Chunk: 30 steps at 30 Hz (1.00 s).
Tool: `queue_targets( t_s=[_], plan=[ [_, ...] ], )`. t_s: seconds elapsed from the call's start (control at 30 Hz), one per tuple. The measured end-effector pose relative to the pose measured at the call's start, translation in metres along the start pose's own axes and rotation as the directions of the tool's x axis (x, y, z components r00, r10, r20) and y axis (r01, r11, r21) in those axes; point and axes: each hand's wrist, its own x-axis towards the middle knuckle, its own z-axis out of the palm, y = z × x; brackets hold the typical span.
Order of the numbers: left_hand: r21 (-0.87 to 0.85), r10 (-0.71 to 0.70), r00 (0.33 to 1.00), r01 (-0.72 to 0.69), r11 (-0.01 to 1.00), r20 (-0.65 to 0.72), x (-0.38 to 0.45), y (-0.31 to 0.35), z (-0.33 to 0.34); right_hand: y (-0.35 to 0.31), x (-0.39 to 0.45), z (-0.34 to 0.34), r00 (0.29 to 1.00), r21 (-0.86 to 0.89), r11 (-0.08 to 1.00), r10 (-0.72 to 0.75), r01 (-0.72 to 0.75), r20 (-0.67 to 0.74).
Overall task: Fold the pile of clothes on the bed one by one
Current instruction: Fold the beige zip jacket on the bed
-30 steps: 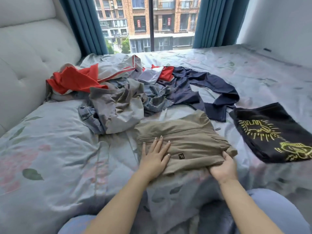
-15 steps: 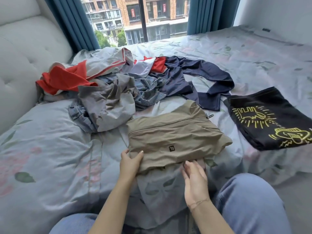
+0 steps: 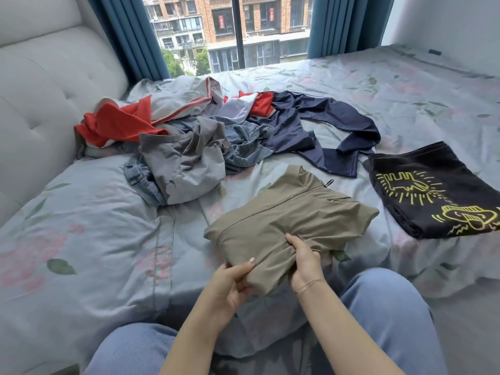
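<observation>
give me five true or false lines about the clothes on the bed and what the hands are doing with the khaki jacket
1. Both hands grip the near edge of the khaki jacket. True: the left hand and right hand both hold it.
2. The black printed shirt lies folded to the right of the jacket. True.
3. The pile of unfolded clothes sits on the floor. False: it is on the bed, beyond the jacket.
4. The navy garment is folded neatly. False: it lies sprawled out.
5. The right hand rests on the black shirt. False: it holds the jacket.
</observation>
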Motion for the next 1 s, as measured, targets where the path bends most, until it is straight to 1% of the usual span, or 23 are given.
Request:
queue_targets(
  t_s=[0.07,0.1,0.17,0.2,0.23,0.3,0.4,0.47,0.53,0.63,0.7,0.77,0.83,0.87,0.9,0.93,0.97,1.0],
  plan=[
    [-0.120,-0.097,0.993,0.104,0.987,0.064,0.005,0.005,-0.005,-0.006,0.005,-0.005,1.000,-0.040,0.999,-0.005,0.005,0.004],
    [-0.204,-0.119,0.990,0.133,0.970,0.078,0.012,0.010,-0.009,-0.011,0.008,-0.008,1.000,-0.052,0.999,0.005,-0.004,0.012],
    [-0.383,-0.126,0.985,0.163,0.909,0.120,0.026,0.023,-0.013,-0.022,0.013,-0.014,0.997,-0.080,0.997,0.028,-0.023,0.067],
    [-0.429,-0.127,0.981,0.178,0.886,0.145,0.032,0.030,-0.014,-0.030,0.014,-0.016,0.992,-0.093,0.995,0.046,-0.035,0.115],
    [-0.432,-0.124,0.980,0.181,0.884,0.157,0.037,0.036,-0.012,-0.039,0.016,-0.018,0.986,-0.109,0.993,0.063,-0.046,0.157],
    [-0.360,-0.101,0.980,0.159,0.919,0.173,0.045,0.047,-0.004,-0.058,0.017,-0.018,0.967,-0.167,0.984,0.098,-0.060,0.233],
    [-0.266,0.018,0.983,0.032,0.963,0.184,0.051,0.070,0.017,-0.095,0.016,-0.004,0.924,-0.250,0.968,0.111,-0.018,0.366],
    [-0.275,0.131,0.973,-0.075,0.959,0.191,0.050,0.090,0.030,-0.122,0.016,0.017,0.886,-0.310,0.950,0.117,0.032,0.449],
    [-0.321,0.259,0.940,-0.181,0.930,0.221,0.041,0.110,0.038,-0.147,0.015,0.044,0.826,-0.349,0.933,0.127,0.089,0.550],
    [-0.318,0.442,0.869,-0.364,0.876,0.224,0.027,0.123,0.037,-0.169,0.018,0.077,0.738,-0.386,0.909,0.152,0.156,0.657],
    [-0.259,0.506,0.840,-0.453,0.853,0.197,0.021,0.117,0.028,-0.174,0.030,0.088,0.721,-0.439,0.879,0.181,0.187,0.669],
    [-0.111,0.506,0.853,-0.494,0.862,0.129,0.021,0.094,0.017,-0.172,0.049,0.085,0.744,-0.546,0.818,0.251,0.179,0.620],
    [0.074,0.414,0.909,-0.416,0.906,0.050,0.029,0.055,0.003,-0.157,0.069,0.065,0.795,-0.676,0.721,0.319,0.150,0.516],
    [0.168,0.354,0.935,-0.349,0.922,-0.003,0.035,0.034,-0.005,-0.147,0.079,0.051,0.838,-0.739,0.654,0.304,0.162,0.453],
    [0.267,0.306,0.949,-0.278,0.923,-0.070,0.042,0.013,-0.014,-0.135,0.089,0.036,0.887,-0.784,0.594,0.245,0.182,0.391],
    [0.350,0.282,0.949,-0.219,0.911,-0.139,0.047,-0.002,-0.020,-0.125,0.100,0.021,0.927,-0.799,0.564,0.148,0.207,0.345],
    [0.381,0.277,0.943,-0.191,0.905,-0.184,0.050,-0.013,-0.023,-0.116,0.108,0.009,0.947,-0.779,0.582,0.045,0.233,0.317],
    [0.369,0.273,0.941,-0.185,0.911,-0.202,0.052,-0.017,-0.023,-0.111,0.113,-0.001,0.954,-0.748,0.611,-0.038,0.259,0.299]
  ],
)
